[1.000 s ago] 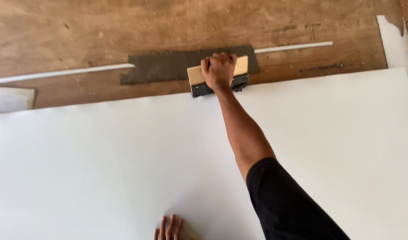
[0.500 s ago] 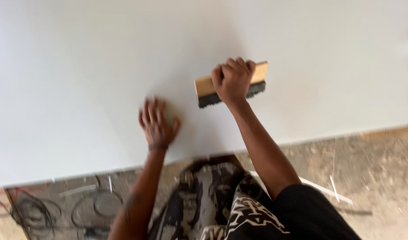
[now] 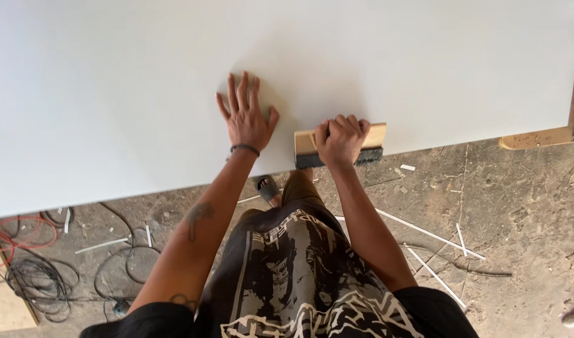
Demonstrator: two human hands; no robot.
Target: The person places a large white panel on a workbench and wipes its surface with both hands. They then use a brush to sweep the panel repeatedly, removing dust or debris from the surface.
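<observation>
Both arms are stretched out forward from the body, elbows only slightly bent. The left hand (image 3: 246,119) lies flat, palm down, on the big white panel (image 3: 143,81), fingers fanned apart, a dark band around the wrist. The right hand (image 3: 341,139) is clamped over a wooden block with a dark pad underneath (image 3: 374,145), fingers curled together across the top of it. That block sits right at the near edge of the panel, just beside the left hand, and the dark pad looks like it hangs a bit past the edge, though I can't really tell from this angle.

Compared with half a second ago, the block has come down the sheet: back then it was still well up on the white surface, now it's at the edge closest to the body. The left hand has stayed planted in about the same spot on the panel. A full second ago the right arm was reaching far out to the opposite edge, so the block has crossed the whole sheet.

Underneath is a dusty concrete floor (image 3: 518,200) with thin white strips (image 3: 428,233) and tangled cables (image 3: 36,275).
</observation>
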